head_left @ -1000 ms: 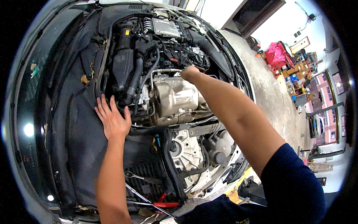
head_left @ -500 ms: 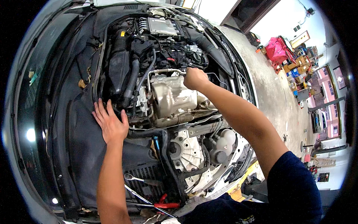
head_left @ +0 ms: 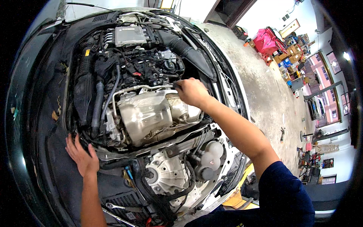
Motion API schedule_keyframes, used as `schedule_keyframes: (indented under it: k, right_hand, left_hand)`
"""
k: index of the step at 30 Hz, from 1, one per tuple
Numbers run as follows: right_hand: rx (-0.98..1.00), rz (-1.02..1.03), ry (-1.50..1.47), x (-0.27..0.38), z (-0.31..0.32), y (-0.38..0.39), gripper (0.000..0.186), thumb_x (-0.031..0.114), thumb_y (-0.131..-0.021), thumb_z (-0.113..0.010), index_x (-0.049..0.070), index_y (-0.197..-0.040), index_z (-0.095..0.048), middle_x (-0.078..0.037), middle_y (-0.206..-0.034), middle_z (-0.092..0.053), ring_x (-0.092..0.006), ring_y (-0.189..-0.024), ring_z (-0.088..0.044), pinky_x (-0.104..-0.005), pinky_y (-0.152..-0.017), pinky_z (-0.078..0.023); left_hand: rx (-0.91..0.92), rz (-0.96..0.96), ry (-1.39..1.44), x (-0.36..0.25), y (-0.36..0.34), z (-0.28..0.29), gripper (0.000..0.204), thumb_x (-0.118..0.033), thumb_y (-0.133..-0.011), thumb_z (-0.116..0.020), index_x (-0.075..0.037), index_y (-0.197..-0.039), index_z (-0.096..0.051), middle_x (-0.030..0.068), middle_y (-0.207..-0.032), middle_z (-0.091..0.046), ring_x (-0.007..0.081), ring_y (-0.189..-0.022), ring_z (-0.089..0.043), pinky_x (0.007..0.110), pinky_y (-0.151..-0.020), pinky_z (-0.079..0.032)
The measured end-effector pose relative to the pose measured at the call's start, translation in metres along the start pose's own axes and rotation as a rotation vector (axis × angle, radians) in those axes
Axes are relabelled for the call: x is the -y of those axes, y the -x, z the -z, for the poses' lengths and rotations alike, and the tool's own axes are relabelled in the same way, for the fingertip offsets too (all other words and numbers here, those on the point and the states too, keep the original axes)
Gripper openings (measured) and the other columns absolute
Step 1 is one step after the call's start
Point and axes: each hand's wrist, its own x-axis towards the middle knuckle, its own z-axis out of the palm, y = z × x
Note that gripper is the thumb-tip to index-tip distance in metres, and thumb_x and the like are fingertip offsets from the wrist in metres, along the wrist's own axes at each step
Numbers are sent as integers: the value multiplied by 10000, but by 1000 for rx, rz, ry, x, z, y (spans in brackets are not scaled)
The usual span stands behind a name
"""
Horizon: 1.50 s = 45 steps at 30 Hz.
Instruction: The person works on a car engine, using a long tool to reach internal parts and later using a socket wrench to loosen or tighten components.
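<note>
An open car engine bay fills the view, with a silver heat shield in the middle. My right hand reaches over the shield's far right end and is closed around a small dark tool or part; what it grips is mostly hidden. My left hand lies flat, fingers spread, on the black edge of the bay at the left, holding nothing. A grey ribbed engine cover sits at the back. A black air hose runs behind my right hand.
A round white reservoir and a cast metal housing sit near the front. Wrenches lie on the lower front panel. To the right is concrete floor with a red object, boxes and shelves far off.
The view has shifted, so the engine sits higher and more central. My left hand stays flat on the bay's left edge. My right hand stays over the shield's right end, now more tightly closed.
</note>
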Motion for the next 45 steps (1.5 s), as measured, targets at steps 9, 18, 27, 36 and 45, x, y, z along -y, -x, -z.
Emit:
schedule_keyframes:
  k: [9,18,27,36,45]
  right_hand:
    - [199,170,148,7,-7,-34,114,95,-709,-594,49,-766,-682,-156,-840,-667,-305,-841,-656,-411,-747,-514]
    - [146,399,180,-13,-4,-53,111,107,-732,-584,85,-768,-687,-119,-840,-676,-277,-836,-662,-395,-731,-512]
    - [135,390,126,-22,3,-51,99,71,-653,-639,13,-728,-665,-178,-800,-660,-337,-787,-656,-422,-704,-522]
    - [53,554,265,-18,-15,-46,88,77,-735,-572,53,-734,-657,-159,-779,-655,-312,-788,-657,-406,-706,-517]
    - [375,-391,-413,11,-21,-67,389,232,-742,-621,-70,-985,-604,-285,-1033,-614,-373,-976,-611,-384,-862,-487]
  left_hand:
    - [-42,-83,9,0,-4,-6,479,-211,-905,-418,-42,-1347,-345,179,-1454,-237,365,-1368,-175,499,-1133,-97]
    - [-31,-133,8,5,1,-8,445,-258,-977,-326,-18,-1351,-338,189,-1467,-218,370,-1372,-172,514,-1115,-113]
    - [-71,-184,79,8,-3,-13,440,-291,-975,-362,-38,-1335,-366,189,-1441,-264,374,-1335,-238,488,-1087,-178]
    - [-36,-145,61,2,-2,-8,454,-285,-957,-374,-44,-1341,-353,179,-1449,-246,367,-1354,-200,511,-1116,-114]
    - [-85,-115,14,3,-1,-5,509,-115,-830,-511,-38,-1309,-357,185,-1421,-280,361,-1346,-220,521,-1119,-124]
